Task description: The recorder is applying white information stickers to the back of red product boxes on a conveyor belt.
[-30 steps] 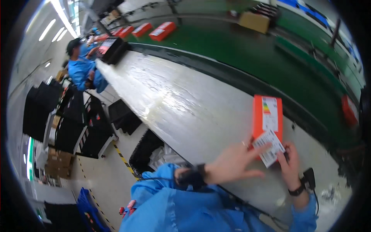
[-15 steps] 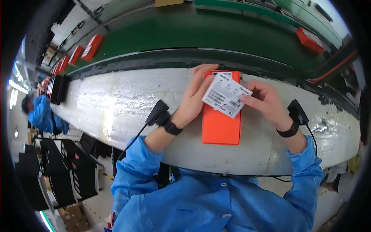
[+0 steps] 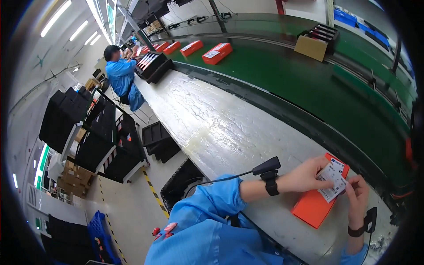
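An orange box [image 3: 312,211] lies on the worktable at the lower right, slanting toward the far end. Over it is a white printed label [image 3: 332,180], tilted across the box. My right hand [image 3: 357,194] pinches the label's right edge between thumb and finger. The thumb of my left hand [image 3: 304,176] lies on the label's left part, while its other fingers curl by the box's far left edge; they are partly hidden. Another printed label [image 3: 337,165] shows on the far end of the box.
A green conveyor [image 3: 274,75] runs beyond the table [image 3: 221,128], carrying orange boxes [image 3: 217,54] and a black tray with a cardboard piece [image 3: 310,47]. A person [image 3: 120,79] in blue works at the table's far left, beside a black tray [image 3: 152,67]. Black bins [image 3: 159,139] stand left of the table.
My view has swung left, so the box and both hands now appear at the lower right. My left thumb has come onto the label; the right hand keeps its pinch.
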{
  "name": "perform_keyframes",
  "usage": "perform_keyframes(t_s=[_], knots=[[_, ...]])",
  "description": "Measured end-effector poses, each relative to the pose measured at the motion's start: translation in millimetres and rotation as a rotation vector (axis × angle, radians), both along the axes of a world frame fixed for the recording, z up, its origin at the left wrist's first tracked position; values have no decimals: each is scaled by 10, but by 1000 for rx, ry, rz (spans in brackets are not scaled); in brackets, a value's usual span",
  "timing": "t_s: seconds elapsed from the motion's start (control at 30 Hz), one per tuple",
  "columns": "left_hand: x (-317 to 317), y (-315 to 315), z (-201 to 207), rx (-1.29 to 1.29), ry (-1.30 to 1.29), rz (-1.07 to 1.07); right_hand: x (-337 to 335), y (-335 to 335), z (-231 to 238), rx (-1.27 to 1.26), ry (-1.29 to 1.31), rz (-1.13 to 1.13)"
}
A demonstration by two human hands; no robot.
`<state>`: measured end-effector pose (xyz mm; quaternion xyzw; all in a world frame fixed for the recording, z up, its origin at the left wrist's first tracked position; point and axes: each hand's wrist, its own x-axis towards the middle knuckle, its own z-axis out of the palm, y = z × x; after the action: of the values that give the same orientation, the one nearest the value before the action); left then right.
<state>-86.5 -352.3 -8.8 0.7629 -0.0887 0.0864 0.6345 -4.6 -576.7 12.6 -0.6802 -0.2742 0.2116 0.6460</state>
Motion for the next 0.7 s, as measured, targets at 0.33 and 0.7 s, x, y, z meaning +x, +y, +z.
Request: perform_keyframes(t_s=[0.33,0.7], knots=[[49,46,-30,41,-21,16,130,-6,14,-20,9,52],[-11,83,-93,-83,-63,-49,229,-41,65,-151,-91,125]])
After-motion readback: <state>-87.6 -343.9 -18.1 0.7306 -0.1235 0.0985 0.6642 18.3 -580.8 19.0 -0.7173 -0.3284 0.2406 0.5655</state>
